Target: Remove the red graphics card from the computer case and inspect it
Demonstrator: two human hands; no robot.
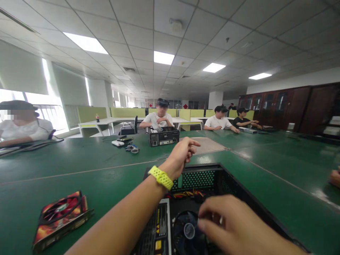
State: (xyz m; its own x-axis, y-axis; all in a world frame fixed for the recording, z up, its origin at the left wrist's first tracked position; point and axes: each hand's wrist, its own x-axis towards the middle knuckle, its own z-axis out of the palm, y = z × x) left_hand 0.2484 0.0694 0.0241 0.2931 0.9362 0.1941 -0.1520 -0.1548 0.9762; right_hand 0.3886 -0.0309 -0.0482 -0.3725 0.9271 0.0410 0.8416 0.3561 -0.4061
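Head view: the open computer case (255, 198) is sitting on the green table (79, 166) right in front of the person, its near part running off the bottom edge and partly covered by both arms. The left hand (182, 156) is reaching out above the case's perforated rear wall, fingers loosely curled and the index pointing forward, gripping nothing; a yellow wristband (161, 177) is sitting on that wrist. The right hand (233, 226) is blurring low over the case, fingers bent beside the round cooler fan (187, 232) (contact or grip cannot be told, too smeared). Inside the case, a motherboard edge with yellow slots (158, 230) and a bundle of red and yellow cables (188, 193) are showing; the rest is hidden. A red graphics card (62, 219) is lying flat on the table, well to the left of the case. Farther off, a second black computer case (163, 136) is standing in front of a seated person (156, 118). A hand (335, 177) is getting cut off at the right edge.
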